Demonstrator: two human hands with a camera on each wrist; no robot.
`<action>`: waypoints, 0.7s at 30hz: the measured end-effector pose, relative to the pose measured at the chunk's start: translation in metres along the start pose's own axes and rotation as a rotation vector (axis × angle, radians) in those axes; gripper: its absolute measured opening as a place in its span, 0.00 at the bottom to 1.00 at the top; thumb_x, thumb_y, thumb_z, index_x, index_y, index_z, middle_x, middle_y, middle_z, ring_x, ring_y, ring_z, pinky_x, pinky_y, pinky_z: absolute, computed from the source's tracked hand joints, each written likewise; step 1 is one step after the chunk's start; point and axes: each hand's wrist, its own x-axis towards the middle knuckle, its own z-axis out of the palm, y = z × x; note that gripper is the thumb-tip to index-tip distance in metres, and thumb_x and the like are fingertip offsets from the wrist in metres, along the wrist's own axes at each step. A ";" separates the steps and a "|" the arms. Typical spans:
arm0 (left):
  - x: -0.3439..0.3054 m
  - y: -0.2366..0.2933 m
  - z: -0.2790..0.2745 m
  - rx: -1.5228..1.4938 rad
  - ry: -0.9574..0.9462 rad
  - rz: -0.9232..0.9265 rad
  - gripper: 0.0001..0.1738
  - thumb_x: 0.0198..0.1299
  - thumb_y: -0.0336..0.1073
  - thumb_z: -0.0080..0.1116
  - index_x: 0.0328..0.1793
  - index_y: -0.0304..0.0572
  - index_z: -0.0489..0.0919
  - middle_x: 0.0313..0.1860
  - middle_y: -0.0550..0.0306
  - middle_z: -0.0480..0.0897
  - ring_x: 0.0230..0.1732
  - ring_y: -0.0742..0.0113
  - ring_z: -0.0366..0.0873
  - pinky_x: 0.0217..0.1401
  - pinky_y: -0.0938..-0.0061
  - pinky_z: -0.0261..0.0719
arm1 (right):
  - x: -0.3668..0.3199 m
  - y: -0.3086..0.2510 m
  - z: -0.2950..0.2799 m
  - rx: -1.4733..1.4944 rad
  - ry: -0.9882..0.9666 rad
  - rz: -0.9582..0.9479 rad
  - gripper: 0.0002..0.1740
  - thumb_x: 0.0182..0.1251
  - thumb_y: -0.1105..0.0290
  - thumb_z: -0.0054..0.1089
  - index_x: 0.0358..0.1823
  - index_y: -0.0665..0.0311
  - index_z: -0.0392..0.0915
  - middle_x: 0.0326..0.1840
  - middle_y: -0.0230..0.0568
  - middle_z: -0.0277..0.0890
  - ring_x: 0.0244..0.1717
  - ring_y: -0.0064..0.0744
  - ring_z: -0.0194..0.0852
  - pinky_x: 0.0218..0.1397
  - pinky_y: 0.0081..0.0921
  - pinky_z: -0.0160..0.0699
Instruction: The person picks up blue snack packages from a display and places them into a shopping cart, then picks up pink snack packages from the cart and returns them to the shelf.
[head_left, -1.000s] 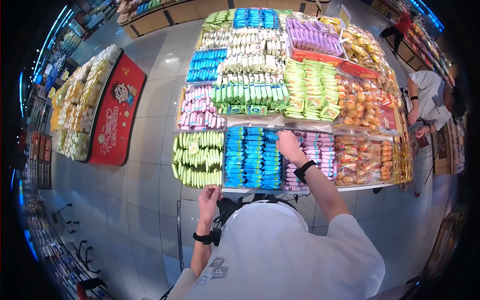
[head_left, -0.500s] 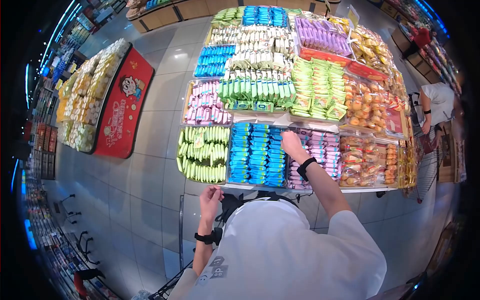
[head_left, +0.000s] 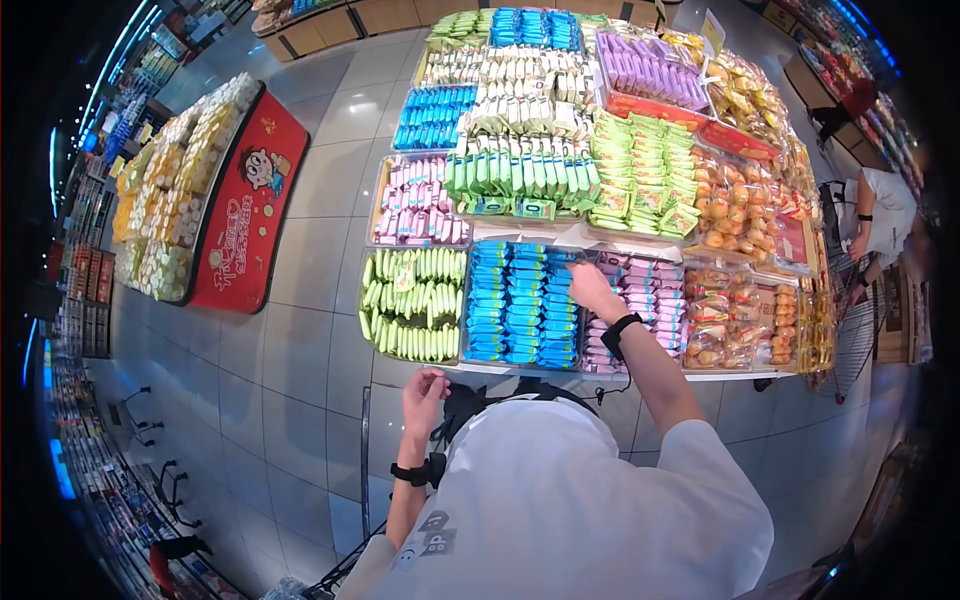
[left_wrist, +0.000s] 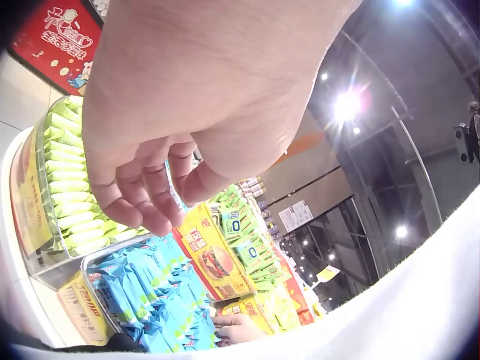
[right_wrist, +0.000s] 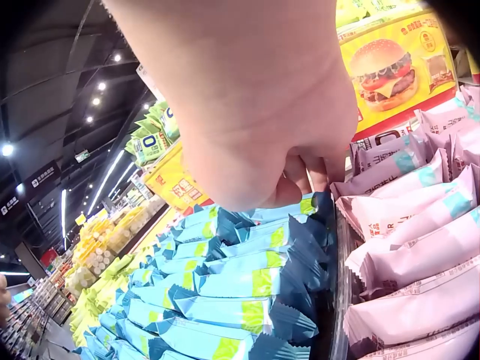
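My right hand point(head_left: 595, 291) reaches into the back right corner of a bin full of blue wrapped snack packets point(head_left: 523, 315). Its fingers curl down at a blue packet point(right_wrist: 289, 214) by the divider, with the fingertips partly hidden in the right wrist view. Beside that bin, pink packets point(right_wrist: 420, 255) stand in rows. My left hand point(head_left: 424, 396) hangs in front of the display's near edge, fingers loosely curled and holding nothing. In the left wrist view it overlaps the bin of light green packets point(left_wrist: 71, 187).
Bagged buns point(head_left: 720, 310) fill bins on the right. Higher tiers hold green packets point(head_left: 520, 180) and purple packets point(head_left: 655, 75). A red-sided stand point(head_left: 245, 215) is across the aisle at left. At far right, another person point(head_left: 885, 205) stands by a shopping cart point(head_left: 855, 330).
The head view has shifted, so the display sits further right and slightly higher. My right hand stays at the blue bin's back right corner; my left hand hangs much as before.
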 end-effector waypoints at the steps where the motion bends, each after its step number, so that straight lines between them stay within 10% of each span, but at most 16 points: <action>1: 0.001 0.000 -0.003 0.000 -0.011 0.008 0.05 0.74 0.25 0.56 0.52 0.35 0.80 0.39 0.56 0.85 0.36 0.73 0.81 0.41 0.78 0.80 | -0.001 -0.002 -0.003 0.000 0.000 0.003 0.27 0.53 0.81 0.53 0.58 0.74 0.82 0.56 0.70 0.81 0.57 0.65 0.82 0.65 0.49 0.81; 14: 0.047 0.026 -0.078 0.100 -0.159 -0.011 0.05 0.74 0.26 0.58 0.52 0.35 0.80 0.39 0.56 0.85 0.36 0.73 0.81 0.41 0.78 0.80 | -0.053 -0.064 -0.078 0.349 0.266 0.126 0.21 0.61 0.78 0.54 0.55 0.73 0.84 0.54 0.62 0.85 0.55 0.62 0.83 0.63 0.46 0.80; 21: 0.106 0.046 -0.124 0.241 -0.544 -0.011 0.05 0.74 0.27 0.57 0.51 0.35 0.80 0.39 0.58 0.85 0.39 0.74 0.82 0.43 0.77 0.80 | -0.189 -0.198 -0.092 0.930 0.720 0.428 0.14 0.75 0.80 0.53 0.55 0.75 0.84 0.49 0.43 0.88 0.47 0.25 0.85 0.55 0.25 0.85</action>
